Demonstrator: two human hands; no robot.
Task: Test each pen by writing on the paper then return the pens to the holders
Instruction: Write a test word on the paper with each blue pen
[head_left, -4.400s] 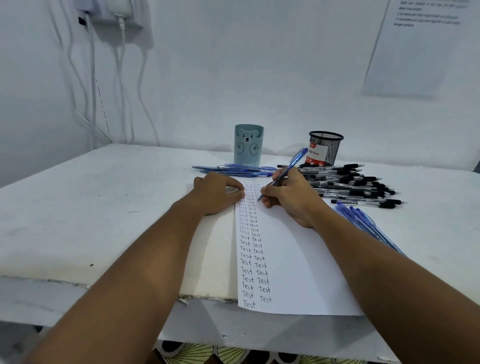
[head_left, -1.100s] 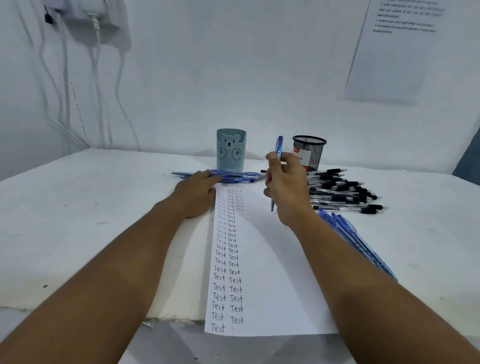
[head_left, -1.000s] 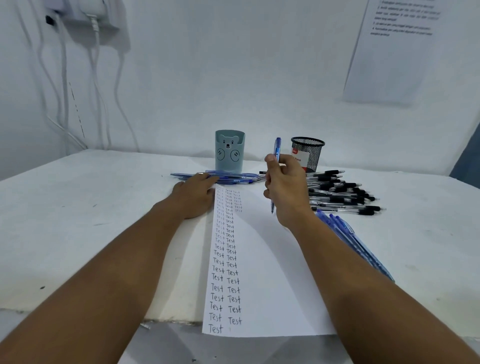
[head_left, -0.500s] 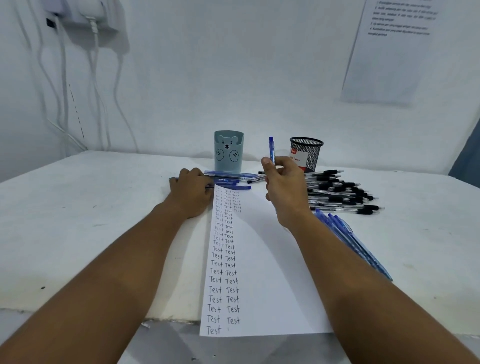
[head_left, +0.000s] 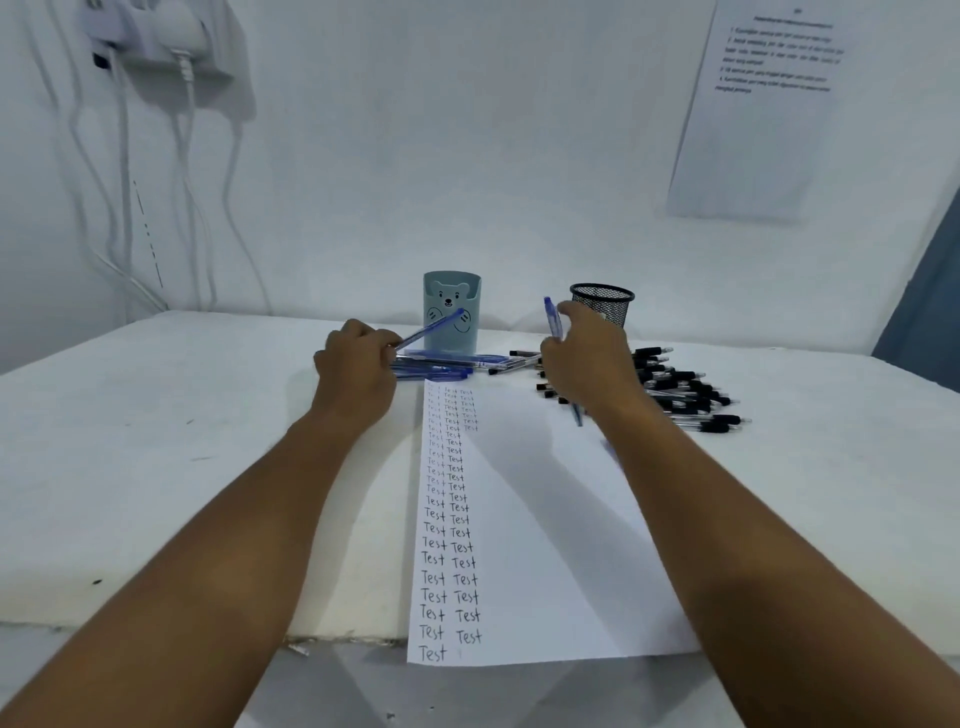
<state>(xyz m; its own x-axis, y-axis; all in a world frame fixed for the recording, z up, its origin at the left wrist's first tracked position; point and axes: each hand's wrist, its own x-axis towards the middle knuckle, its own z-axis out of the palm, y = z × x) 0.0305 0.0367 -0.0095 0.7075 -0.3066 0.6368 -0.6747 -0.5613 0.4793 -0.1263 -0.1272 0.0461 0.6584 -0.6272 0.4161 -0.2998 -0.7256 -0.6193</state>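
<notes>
Now, in the head view, the left hand (head_left: 356, 376) pinches a blue pen (head_left: 434, 328) that tilts up toward the teal bear cup (head_left: 451, 312) at the far side. The right hand (head_left: 589, 364) grips another blue pen (head_left: 554, 321) nearly upright, just left of the black mesh cup (head_left: 602, 304). Between both arms lies the paper (head_left: 540, 519) with rows of "Test". Black pens (head_left: 685, 395) lie piled to its right, blue ones (head_left: 447, 364) at its far edge.

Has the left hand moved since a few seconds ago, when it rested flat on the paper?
Yes. The left hand has left the paper for the far side, toward the bear holder, and grips a blue pen.
</notes>
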